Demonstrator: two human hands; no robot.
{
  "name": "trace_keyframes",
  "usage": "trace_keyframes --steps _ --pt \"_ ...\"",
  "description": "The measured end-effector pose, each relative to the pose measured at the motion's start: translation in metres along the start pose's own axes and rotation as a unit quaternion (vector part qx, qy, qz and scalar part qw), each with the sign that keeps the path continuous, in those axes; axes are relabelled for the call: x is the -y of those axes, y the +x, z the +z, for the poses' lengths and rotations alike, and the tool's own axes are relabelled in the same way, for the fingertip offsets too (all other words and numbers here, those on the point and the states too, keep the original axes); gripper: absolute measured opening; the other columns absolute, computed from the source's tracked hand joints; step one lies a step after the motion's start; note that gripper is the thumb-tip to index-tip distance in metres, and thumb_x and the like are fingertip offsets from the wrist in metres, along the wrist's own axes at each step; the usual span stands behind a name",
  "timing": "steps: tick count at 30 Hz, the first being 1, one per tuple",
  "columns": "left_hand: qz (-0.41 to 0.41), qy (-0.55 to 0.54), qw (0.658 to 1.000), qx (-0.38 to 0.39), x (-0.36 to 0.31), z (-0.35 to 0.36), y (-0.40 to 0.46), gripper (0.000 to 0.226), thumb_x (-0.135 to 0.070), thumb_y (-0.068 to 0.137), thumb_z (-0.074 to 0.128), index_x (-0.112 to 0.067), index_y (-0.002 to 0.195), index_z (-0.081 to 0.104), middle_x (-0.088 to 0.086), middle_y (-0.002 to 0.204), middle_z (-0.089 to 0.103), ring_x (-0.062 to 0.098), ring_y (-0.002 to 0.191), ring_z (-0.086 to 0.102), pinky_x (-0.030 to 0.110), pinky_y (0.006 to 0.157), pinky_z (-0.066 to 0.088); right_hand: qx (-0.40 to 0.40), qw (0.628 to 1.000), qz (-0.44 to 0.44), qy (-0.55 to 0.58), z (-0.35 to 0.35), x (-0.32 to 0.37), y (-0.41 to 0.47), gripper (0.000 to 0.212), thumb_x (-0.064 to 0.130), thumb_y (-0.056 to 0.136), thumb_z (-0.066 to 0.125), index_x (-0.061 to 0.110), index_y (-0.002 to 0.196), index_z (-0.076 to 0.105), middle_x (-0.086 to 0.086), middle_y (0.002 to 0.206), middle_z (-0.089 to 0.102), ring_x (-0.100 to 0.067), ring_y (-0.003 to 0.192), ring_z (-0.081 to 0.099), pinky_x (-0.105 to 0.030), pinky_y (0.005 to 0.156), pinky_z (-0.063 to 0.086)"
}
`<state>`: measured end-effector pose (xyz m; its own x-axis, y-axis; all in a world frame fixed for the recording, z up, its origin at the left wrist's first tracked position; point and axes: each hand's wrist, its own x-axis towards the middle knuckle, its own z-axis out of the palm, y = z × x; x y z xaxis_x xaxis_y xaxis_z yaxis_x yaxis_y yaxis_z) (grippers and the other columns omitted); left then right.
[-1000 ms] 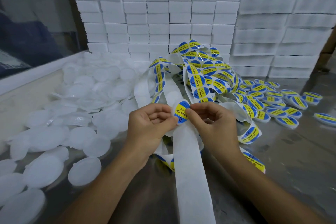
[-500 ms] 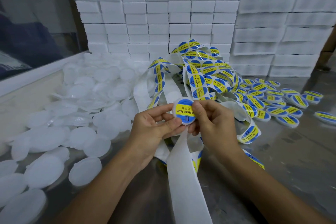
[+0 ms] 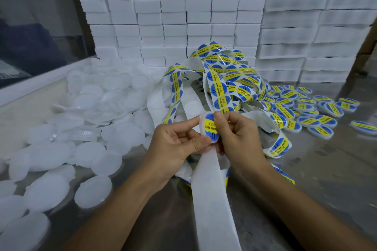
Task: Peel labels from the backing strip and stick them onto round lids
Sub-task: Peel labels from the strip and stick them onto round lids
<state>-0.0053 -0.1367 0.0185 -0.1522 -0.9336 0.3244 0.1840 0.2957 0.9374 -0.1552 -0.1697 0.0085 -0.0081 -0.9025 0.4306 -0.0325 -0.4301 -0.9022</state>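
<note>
A white round lid [image 3: 204, 126] with a blue and yellow label [image 3: 211, 127] on its face is held upright between both hands. My left hand [image 3: 175, 142] pinches the lid's edges with thumb and forefinger. My right hand [image 3: 236, 134] has its thumb pressed on the label's top right, its fingers curled behind. The white backing strip [image 3: 210, 185] hangs down from under the hands toward me. A tangled heap of strip with unpeeled labels [image 3: 226, 79] lies just beyond the hands.
Several plain white lids [image 3: 89, 120] are heaped on the left of the metal table [image 3: 306, 179]. Several labelled lids [image 3: 306, 108] lie at the right. Stacks of white boxes [image 3: 173, 12] wall off the back. A low white ledge [image 3: 40, 81] borders the left side.
The label went from being pinched above the strip to lying flat on the lid. The lid has turned more edge-on, and my right thumb now presses its upper right part.
</note>
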Motion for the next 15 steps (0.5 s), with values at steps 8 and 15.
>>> trace_keyframes --steps 8,15 --pt "0.017 0.064 0.998 -0.019 0.0044 0.0007 0.0012 0.043 -0.017 0.065 0.073 -0.025 0.108 0.070 -0.001 0.066 0.070 0.017 0.070 0.072 0.029 0.073 0.060 0.026 0.999 0.026 0.008 0.0022 0.0000 -0.0049 0.060 0.062 0.068 0.069 0.006 0.085 0.061 -0.021 0.057 0.060 -0.023 0.047 0.052 -0.028 0.044 0.044" --pt "0.006 0.071 0.997 -0.022 0.0040 -0.0004 0.0010 0.045 -0.020 0.067 0.071 -0.026 0.112 0.064 -0.001 0.074 0.073 0.022 0.074 0.074 0.028 0.075 0.060 0.010 1.000 -0.018 -0.002 -0.0035 -0.0011 0.0009 0.032 0.031 0.098 0.054 0.002 0.087 0.062 -0.005 0.050 0.060 -0.015 0.038 0.053 -0.024 0.038 0.043"
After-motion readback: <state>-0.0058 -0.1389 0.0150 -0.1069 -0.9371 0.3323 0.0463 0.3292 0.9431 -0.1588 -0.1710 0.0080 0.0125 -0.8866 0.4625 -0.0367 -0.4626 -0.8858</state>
